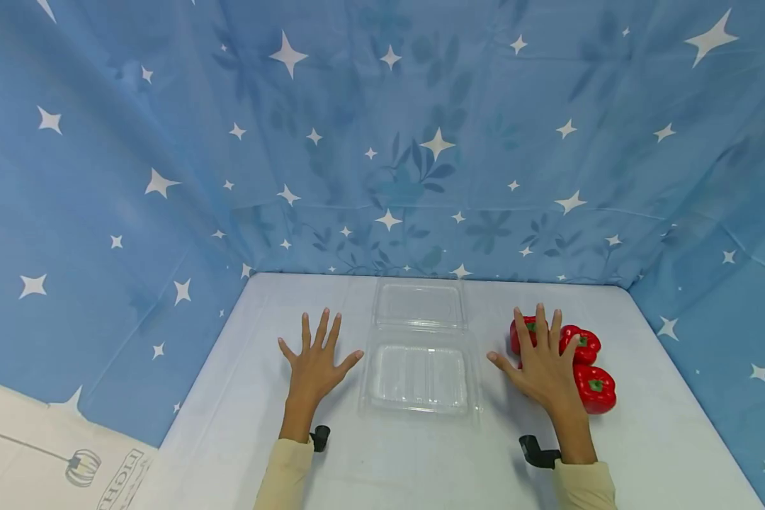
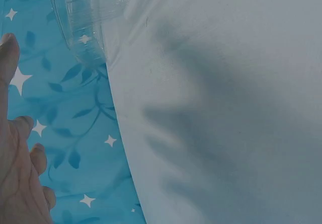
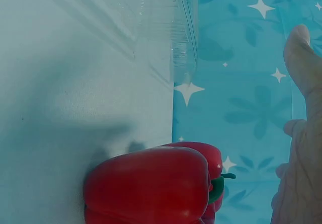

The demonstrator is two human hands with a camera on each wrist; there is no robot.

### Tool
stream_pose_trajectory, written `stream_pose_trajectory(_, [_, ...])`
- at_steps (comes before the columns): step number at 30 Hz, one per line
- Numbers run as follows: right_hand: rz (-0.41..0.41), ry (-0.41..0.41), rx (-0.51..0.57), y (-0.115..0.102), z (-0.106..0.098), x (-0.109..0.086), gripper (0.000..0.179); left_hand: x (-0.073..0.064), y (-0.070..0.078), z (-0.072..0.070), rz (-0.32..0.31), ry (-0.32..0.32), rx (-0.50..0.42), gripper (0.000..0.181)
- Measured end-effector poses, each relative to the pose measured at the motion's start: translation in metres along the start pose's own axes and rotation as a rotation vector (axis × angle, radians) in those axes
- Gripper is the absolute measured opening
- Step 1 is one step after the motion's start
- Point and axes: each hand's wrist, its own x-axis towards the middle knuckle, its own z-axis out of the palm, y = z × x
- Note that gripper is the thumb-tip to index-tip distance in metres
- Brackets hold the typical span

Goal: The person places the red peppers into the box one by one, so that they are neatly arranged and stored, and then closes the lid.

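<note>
Hanging behind everything, a blue curtain [image 1: 389, 170] printed with stars and leaves is enclosing the back and both sides of the table [image 1: 382, 460], and its mirrored lettering [image 1: 121, 478] at lower left is running off the bottom edge. The white-covered table is losing its near edge below the head view. At its middle, between the hands, a clear plastic clamshell container [image 1: 421, 379] is lying opened out, its ridged near half and paler far half blending into the white beneath; both wrist views are cutting it off at the top. Its long axis is running away from the person, toward the curtain.

The left hand [image 1: 315, 368] is spreading its fingers, empty, beside the container; the left wrist view is catching only part of it. The right hand [image 1: 545, 375] is likewise spreading, empty, and partly hiding the glossy red bell peppers [image 1: 594, 389], which are clustering right of the container. A sliver of red [image 1: 520, 366] is showing near its thumb, the rest hiding behind the hand. The peppers are standing upright, green stems [image 3: 216, 190] pointing up; the sideways-turned right wrist view is laying the nearer one's long axis level and cropping it below.
</note>
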Motion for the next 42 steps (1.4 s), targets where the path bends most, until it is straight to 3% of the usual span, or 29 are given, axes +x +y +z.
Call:
stream_pose_trajectory(17, [0.066,0.106,0.092,0.006,-0.004,-0.006,0.095,-0.008,0.003,0.008,0.014,-0.055,-0.12,0.09])
stream_pose_trajectory(26, [0.147,0.329,0.16,0.016,-0.009,-0.012,0.071,-0.017,0.01,0.021,0.059,-0.079,-0.253,0.095])
stream_pose_trajectory(31, [0.254,0.427,0.236,0.026,-0.012,-0.018,0.056,-0.027,0.014,0.028,0.071,-0.074,-0.39,0.095])
stream_pose_trajectory(36, [0.423,0.424,0.269,0.037,-0.017,-0.027,0.05,-0.04,0.018,0.038,0.088,-0.103,-0.524,0.093])
stream_pose_trajectory(42, [0.563,0.414,0.343,0.053,-0.016,-0.036,0.048,-0.049,0.022,0.049,0.11,-0.149,-0.601,0.094])
